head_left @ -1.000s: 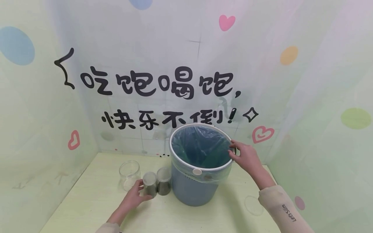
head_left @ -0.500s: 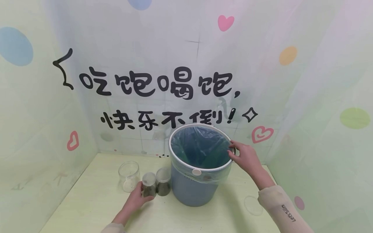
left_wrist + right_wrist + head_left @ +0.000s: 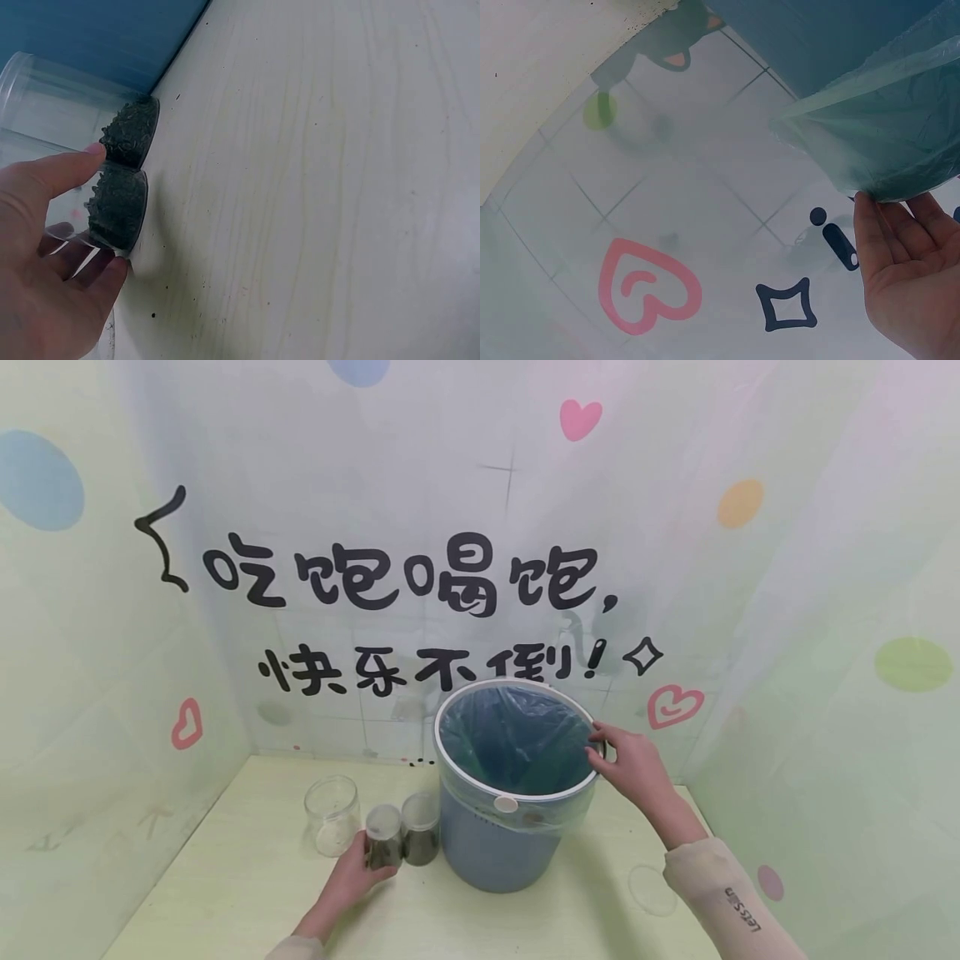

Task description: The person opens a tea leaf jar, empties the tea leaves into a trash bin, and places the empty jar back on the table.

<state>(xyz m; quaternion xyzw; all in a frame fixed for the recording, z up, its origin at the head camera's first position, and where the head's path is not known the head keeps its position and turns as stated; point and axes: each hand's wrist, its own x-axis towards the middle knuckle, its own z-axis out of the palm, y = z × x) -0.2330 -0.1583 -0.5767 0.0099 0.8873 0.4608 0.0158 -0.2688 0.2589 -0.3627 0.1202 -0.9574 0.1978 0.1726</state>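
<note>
My left hand [image 3: 347,878] grips a clear jar [image 3: 385,846], its thumb on the near side and its fingers round the other. Dark, dried leaf-like bits [image 3: 118,210] fill the jar's lower part. Right beside it stands a second jar [image 3: 422,842] with the same dark contents [image 3: 131,131], close against a blue trash bin [image 3: 495,856]. The bin has a white rim and a translucent green-blue bag [image 3: 892,127] folded over it. My right hand [image 3: 633,767] holds the bin's right rim, with its fingertips [image 3: 866,206] at the bag's edge.
A wider clear jar [image 3: 332,814] stands left of the left hand. A thin, clear round lid or ring [image 3: 652,890] lies on the pale table [image 3: 450,927] at the right. Printed walls [image 3: 427,468] enclose the table at the back and sides.
My left hand has come in closer and wrapped round the nearer jar, which stays in place. The right hand keeps still at the bin's rim.
</note>
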